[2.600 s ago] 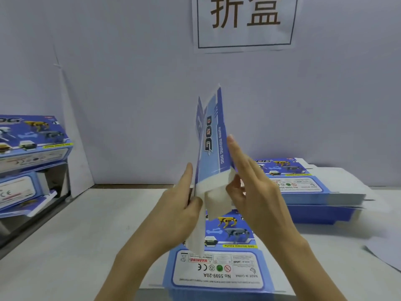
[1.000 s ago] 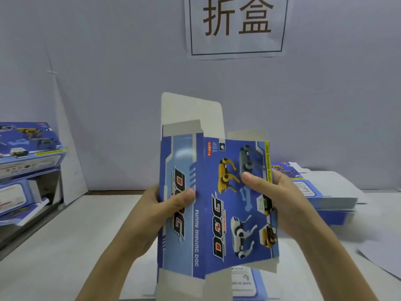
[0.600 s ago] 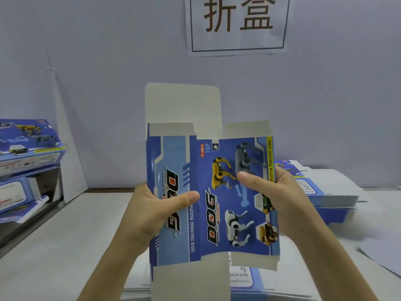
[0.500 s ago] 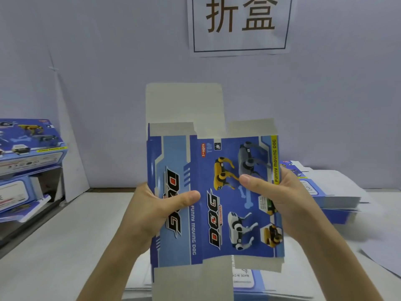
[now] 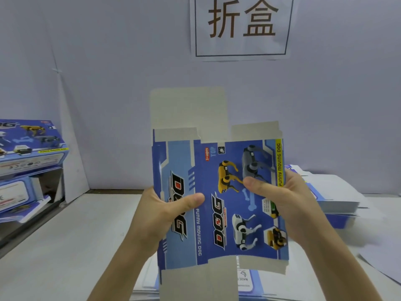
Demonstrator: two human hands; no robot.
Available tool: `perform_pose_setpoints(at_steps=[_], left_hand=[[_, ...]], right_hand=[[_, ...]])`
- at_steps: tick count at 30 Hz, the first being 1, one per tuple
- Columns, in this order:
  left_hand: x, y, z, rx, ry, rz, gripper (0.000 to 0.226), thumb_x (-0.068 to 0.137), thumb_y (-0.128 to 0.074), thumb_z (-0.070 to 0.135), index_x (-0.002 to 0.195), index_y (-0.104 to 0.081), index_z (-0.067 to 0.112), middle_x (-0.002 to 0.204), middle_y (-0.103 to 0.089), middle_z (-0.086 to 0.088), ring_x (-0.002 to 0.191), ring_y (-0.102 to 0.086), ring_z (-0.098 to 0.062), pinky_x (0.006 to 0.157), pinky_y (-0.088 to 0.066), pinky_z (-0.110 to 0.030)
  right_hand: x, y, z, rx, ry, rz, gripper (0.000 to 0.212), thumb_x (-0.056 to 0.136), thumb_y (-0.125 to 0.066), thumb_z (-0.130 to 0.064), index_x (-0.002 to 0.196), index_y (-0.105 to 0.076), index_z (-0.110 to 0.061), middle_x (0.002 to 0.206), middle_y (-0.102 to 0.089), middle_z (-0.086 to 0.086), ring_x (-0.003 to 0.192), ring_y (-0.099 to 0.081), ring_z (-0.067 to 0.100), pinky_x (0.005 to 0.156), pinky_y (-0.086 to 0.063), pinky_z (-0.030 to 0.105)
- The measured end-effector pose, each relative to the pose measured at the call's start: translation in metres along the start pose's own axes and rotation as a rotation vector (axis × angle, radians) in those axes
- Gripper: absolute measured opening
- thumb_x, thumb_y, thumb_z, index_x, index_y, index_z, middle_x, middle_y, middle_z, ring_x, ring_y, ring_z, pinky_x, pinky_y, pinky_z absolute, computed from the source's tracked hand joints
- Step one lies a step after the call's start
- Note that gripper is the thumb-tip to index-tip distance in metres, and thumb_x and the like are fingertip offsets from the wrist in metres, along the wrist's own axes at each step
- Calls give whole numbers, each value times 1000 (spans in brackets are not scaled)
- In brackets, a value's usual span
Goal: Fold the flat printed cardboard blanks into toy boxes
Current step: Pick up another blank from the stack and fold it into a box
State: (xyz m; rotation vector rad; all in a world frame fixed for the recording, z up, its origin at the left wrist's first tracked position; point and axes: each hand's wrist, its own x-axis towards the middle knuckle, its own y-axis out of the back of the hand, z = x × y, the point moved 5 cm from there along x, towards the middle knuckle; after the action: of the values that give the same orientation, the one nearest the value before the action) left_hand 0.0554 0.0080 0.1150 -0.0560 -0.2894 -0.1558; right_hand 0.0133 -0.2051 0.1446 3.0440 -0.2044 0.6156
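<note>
Blank [image 5: 208, 224] pinched upright — left hand [image 5: 156, 213], right hand [image 5: 290, 205], thumbs [image 5: 191, 200] in front.

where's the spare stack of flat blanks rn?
Head view, right side: the stack of flat blanks lies on the table, just behind the right hand gripping the held blank.

Edge-on blank [image 5: 225, 213] now opened, face-on.

Fig.: Diffuse, even light w/ cool bluish cast. Faint soft shadows are cast on the desk [image 5: 65, 246] by the flat stack [image 5: 336, 198], right. Print on the held blank [image 5: 217, 203] is rendered slightly soft; frame edges are bowed by wide-angle optics.
</note>
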Motion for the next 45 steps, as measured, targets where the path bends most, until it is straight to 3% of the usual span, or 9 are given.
perform_pose_setpoints(at_steps=[8, 11, 19, 25, 32, 39, 41, 42, 45], left_hand=[[-9, -5, 20, 171, -215, 164, 84, 53, -74, 65, 126, -35, 49, 103, -60, 26, 93, -63, 10, 57, -53, -12], [-13, -15, 24, 138, -219, 51, 97, 48, -80, 71, 130, -32, 57, 117, -60, 23, 106, -63, -2, 72, -59, -24], [-14, 9, 38, 1, -149, -321, 83, 36, -89, 62, 112, -58, 52, 110, -71, 2, 95, -71, -25, 66, -59, -32], [-17, 6, 38, -35, -181, -381, 75, 32, -90, 62, 101, -63, 53, 102, -74, 3, 88, -73, -24, 61, -58, -30], [-21, -5, 41, -31, -280, -377, 69, 42, -90, 57, 104, -62, 48, 103, -74, 3, 89, -73, -21, 63, -58, -24], [-22, -6, 44, 485, -700, -151, 92, 56, -85, 29, 129, -31, 43, 118, -51, 35, 99, -54, 17, 74, -40, 3], [-19, -10, 40, 562, -722, -154, 97, 55, -88, 14, 122, -26, 46, 113, -45, 40, 94, -52, 18, 70, -38, 5], [-17, -9, 37, 552, -719, -150, 97, 55, -90, 11, 121, -26, 42, 114, -45, 40, 96, -53, 15, 71, -39, 4], [-13, -5, 32, 470, -679, -124, 84, 58, -88, 27, 120, -32, 30, 115, -48, 39, 102, -55, 10, 71, -42, 1]], right_hand=[[0, -2, -5, 32, 41, 28, 25, 64, -73, -38, 88, -72, -34, 90, -76, -1, 85, -73, 17, 73, -56, 34], [-6, -10, -13, 18, 118, -28, 22, 70, -72, -34, 92, -69, -35, 87, -76, -5, 80, -73, 11, 57, -54, 17], [-19, -6, -36, -171, 449, -98, 81, 75, -67, -47, 143, -25, -54, 143, -31, -42, 129, -34, -18, 89, -36, -1], [-25, -13, -38, -325, 527, -142, 93, 71, -68, -47, 145, -13, -57, 154, -26, -24, 133, -43, 3, 95, -51, 28], [-29, -10, -50, -420, 703, -126, 95, 73, -66, -36, 148, -10, -50, 158, -21, -17, 132, -44, 9, 89, -55, 33], [-19, -20, -36, 498, 341, -372, 49, 78, -68, -52, 124, -63, -35, 115, -69, -11, 104, -65, 4, 78, -54, 19], [-4, -16, -26, 396, 226, -242, 16, 83, -62, -37, 81, -78, -40, 76, -73, -16, 72, -65, -11, 61, -48, 7], [-3, -16, -24, 313, 163, -191, 30, 85, -57, -27, 62, -74, -33, 54, -67, -15, 57, -60, -14, 55, -41, 3], [-1, -22, -13, 494, -8, -314, 29, 74, -68, -46, 81, -79, -21, 68, -72, -2, 62, -66, 2, 58, -48, 11]])
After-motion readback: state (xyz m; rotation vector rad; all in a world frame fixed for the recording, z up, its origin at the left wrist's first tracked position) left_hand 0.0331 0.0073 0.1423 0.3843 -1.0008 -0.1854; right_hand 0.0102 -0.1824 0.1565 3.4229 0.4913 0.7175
